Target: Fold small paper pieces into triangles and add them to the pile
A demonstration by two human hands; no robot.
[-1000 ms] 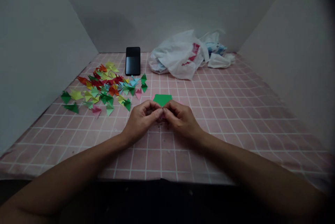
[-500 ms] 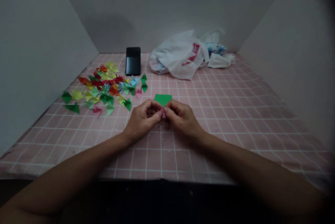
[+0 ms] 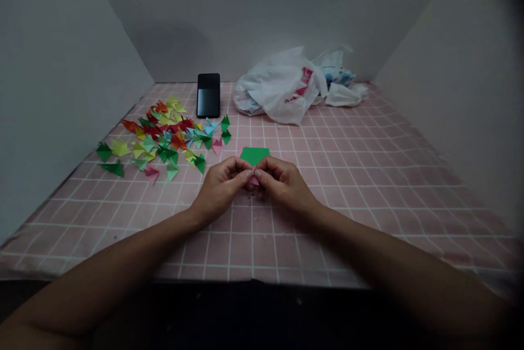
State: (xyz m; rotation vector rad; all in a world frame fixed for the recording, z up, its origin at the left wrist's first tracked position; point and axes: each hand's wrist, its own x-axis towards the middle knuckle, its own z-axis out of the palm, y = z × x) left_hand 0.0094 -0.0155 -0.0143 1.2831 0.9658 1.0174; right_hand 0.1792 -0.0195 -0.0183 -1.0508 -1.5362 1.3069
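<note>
Between the fingertips of both hands is a small folded piece of pink paper (image 3: 254, 181), mostly covered by the thumbs and fingers. My left hand (image 3: 221, 183) pinches it from the left side. From the right, my right hand (image 3: 285, 183) pinches the same paper, and the two thumbs nearly meet. Just beyond the fingers lies a green paper sheet (image 3: 256, 155) on the table, with a pink edge peeking out at its left. Its near part is hidden by my hands.
Many folded paper pieces (image 3: 164, 137) in several colours are spread at the left. Behind them a black phone (image 3: 208, 96) lies on the checked pink tablecloth (image 3: 368, 175). A white plastic bag (image 3: 278, 85) and a crumpled white wrapper (image 3: 344, 95) rest by the back wall.
The pink paper has shifted in the fingers and shows a wider, flatter face below the thumbs. Both hands stay nearly in place; the thumbs have moved slightly.
</note>
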